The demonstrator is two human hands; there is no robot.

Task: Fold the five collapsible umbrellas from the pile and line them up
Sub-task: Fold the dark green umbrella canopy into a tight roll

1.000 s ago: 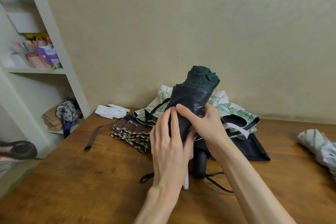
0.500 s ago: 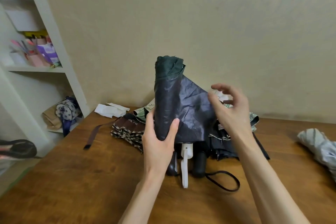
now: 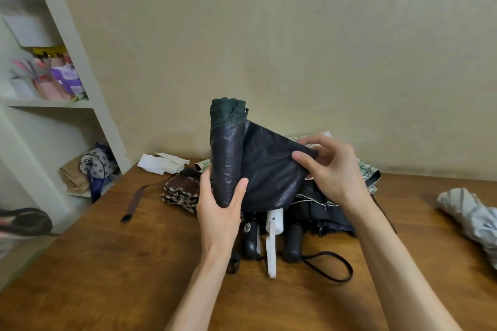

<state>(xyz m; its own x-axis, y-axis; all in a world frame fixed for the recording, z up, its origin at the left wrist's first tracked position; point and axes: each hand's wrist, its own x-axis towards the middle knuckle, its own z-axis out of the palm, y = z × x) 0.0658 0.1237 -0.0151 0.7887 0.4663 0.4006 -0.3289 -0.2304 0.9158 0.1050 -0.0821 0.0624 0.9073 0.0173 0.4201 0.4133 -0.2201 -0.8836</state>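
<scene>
head view looks down on the dark umbrella (image 3: 228,158), held nearly upright above the pile, over the middle of the table (image 3: 107,263) toward its far edge. my left hand (image 3: 219,212) grips the lower part of the rolled body, thumb on the near face and fingers curled round behind. the long axis runs up and down, with the green tip uppermost and leaning a little to the left.

what matters is the loose flap (image 3: 271,169). it fans out from the roll to the right, and my right hand (image 3: 333,169) pinches its free corner between thumb and forefinger, the other fingers loosely curled. so the slack lies on the right side of the roll, and the right hand is the one already on it.

i judge the next move is to draw that flap taut and wrap it round the body while the left hand steadies or turns the axis. if the flap goes slack it will likely bunch.

a white handle (image 3: 273,239) shows below the canopy. i think it belongs to this umbrella, though the fabric hides the joint. beside it lie black handles (image 3: 293,242). a checked brown umbrella (image 3: 180,191) lies to the left and a leaf-print umbrella (image 3: 368,169) behind my right hand. a grey umbrella (image 3: 468,217) lies well apart near the right edge.
</scene>
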